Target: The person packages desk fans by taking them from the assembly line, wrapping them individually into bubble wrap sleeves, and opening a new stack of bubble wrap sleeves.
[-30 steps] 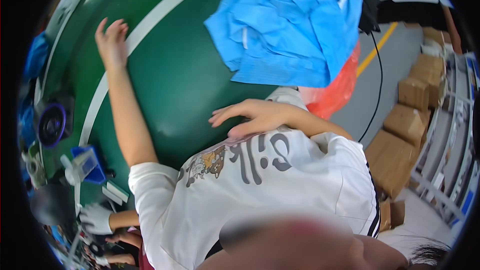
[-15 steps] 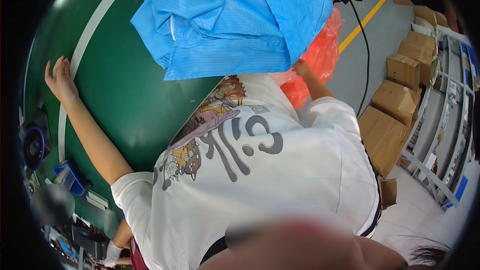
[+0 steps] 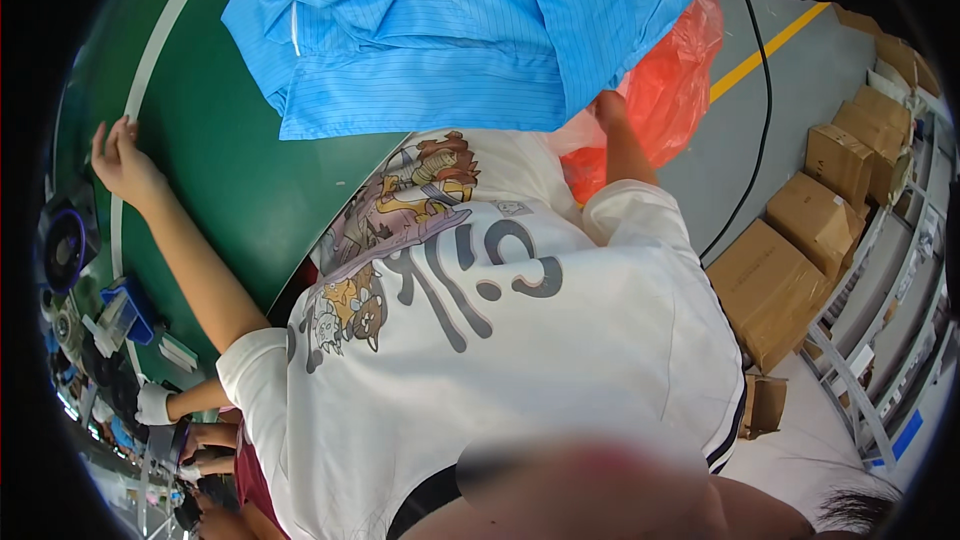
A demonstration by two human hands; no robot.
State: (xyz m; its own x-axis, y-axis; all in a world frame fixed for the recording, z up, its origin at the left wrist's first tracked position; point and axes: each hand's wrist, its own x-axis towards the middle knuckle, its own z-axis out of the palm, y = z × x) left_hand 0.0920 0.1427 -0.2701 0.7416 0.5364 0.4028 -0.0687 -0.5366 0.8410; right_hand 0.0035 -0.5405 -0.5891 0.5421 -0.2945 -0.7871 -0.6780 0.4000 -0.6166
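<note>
Fingers of our left hand (image 3: 132, 174) curl half-open, empty, over the worktop (image 3: 222, 175), while our right hand (image 3: 612, 114), grip hidden from us, is at a corner of the cloth (image 3: 430, 80) across the worktop's edge, hem straight, the rest rumpled.

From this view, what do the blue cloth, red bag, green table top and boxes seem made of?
Blue cloth: likely woven fabric, matte, with soft folds and fine stripes.
Red bag: probably thin plastic film, glossy; crinkled and translucent.
Green table top: smooth, slight sheen; rubber mat or coated board, can't tell.
Boxes: apparently cardboard, matte brown, with folded flaps.
</note>
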